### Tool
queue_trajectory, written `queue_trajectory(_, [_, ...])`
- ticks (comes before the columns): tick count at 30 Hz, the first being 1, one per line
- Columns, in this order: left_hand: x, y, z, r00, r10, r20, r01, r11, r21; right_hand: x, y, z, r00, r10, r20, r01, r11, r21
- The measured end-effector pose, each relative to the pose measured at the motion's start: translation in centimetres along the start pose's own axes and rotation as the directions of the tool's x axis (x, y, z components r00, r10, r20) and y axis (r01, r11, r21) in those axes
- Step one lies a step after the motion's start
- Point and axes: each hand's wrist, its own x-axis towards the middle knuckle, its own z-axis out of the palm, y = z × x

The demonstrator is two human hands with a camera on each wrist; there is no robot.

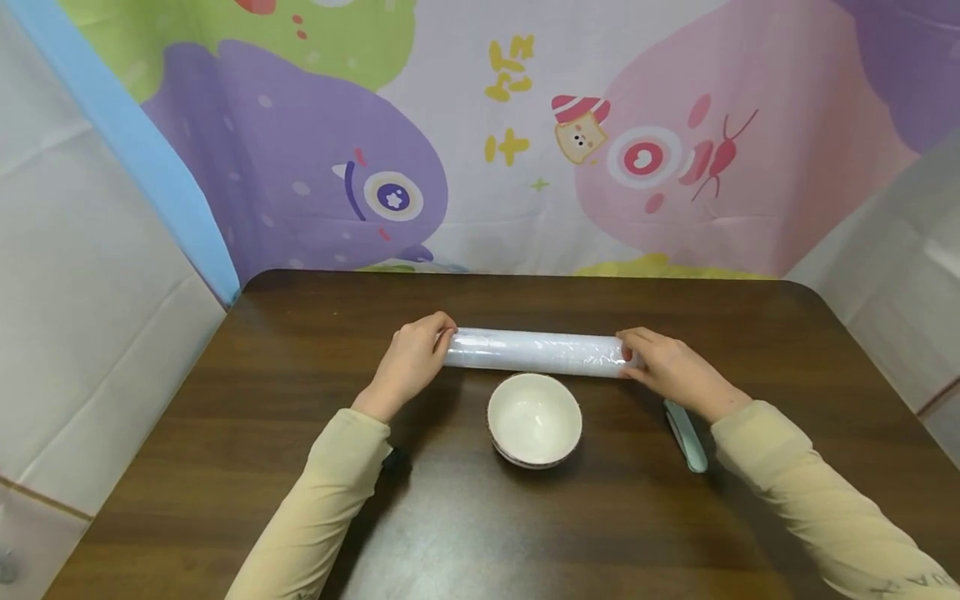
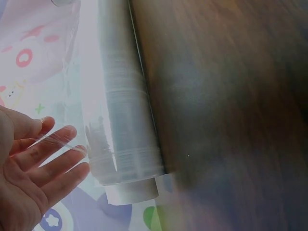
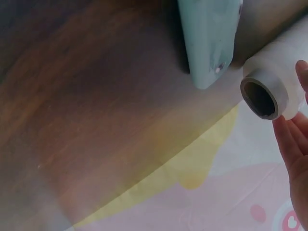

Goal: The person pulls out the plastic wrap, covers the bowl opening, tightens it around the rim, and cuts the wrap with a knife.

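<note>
A roll of clear cling film [image 1: 536, 352] lies crosswise on the table, behind a white bowl [image 1: 534, 418]. At its left end is my left hand [image 1: 411, 360]. The left wrist view shows that hand [image 2: 36, 168] pinching a strand of loose film [image 2: 62, 143] between thumb and forefinger, the other fingers spread beside the roll [image 2: 122, 110]. My right hand [image 1: 671, 371] grips the right end of the roll. Close up in the right wrist view, its fingertips [image 3: 288, 139] touch the roll next to the hollow core [image 3: 264, 94]; part of this hand is cut off by the frame.
A slim mint-green tool [image 1: 686, 437] lies on the dark wooden table [image 1: 525, 542] under my right wrist. Some small dark object [image 1: 392, 462] is partly hidden by my left sleeve. A cartoon-printed curtain [image 1: 517, 200] hangs behind the table's far edge.
</note>
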Motion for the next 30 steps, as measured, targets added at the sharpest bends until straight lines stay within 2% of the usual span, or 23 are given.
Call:
queue_trajectory(9, [0.2, -0.1, -0.1, 1.0, -0.014, 0.01, 0.014, 1.0, -0.006, -0.1, 0.3, -0.1, 0.999, -0.043, 0.011, 0.043, 0.999, -0.017])
queue_trajectory(13, [0.2, -0.1, -0.2, 0.999, -0.031, 0.01, 0.031, 0.999, -0.02, 0.2, 0.2, -0.5, 1.0, -0.011, 0.014, 0.011, 1.0, -0.011])
queue_trajectory(19, [0.5, -0.3, -0.2, 0.999, -0.044, -0.024, 0.042, 0.998, -0.042, 1.4, 0.0, -1.3, 0.999, 0.049, 0.014, -0.049, 0.999, 0.007])
queue_trajectory(23, [0.9, -0.4, -0.2, 0.998, -0.05, -0.043, 0.046, 0.996, -0.074, 2.1, 0.2, -1.5, 0.999, 0.054, 0.006, -0.054, 0.999, 0.001])
queue_trajectory(26, [1.2, -0.4, -0.2, 0.996, -0.074, -0.045, 0.069, 0.992, -0.103, 2.3, 0.4, -1.4, 0.998, 0.059, 0.009, -0.059, 0.998, -0.01])
queue_trajectory(30, [1.5, -0.5, -0.3, 0.988, -0.152, -0.009, 0.148, 0.971, -0.188, 2.5, 0.5, -1.4, 0.996, 0.081, 0.045, -0.08, 0.996, -0.039])
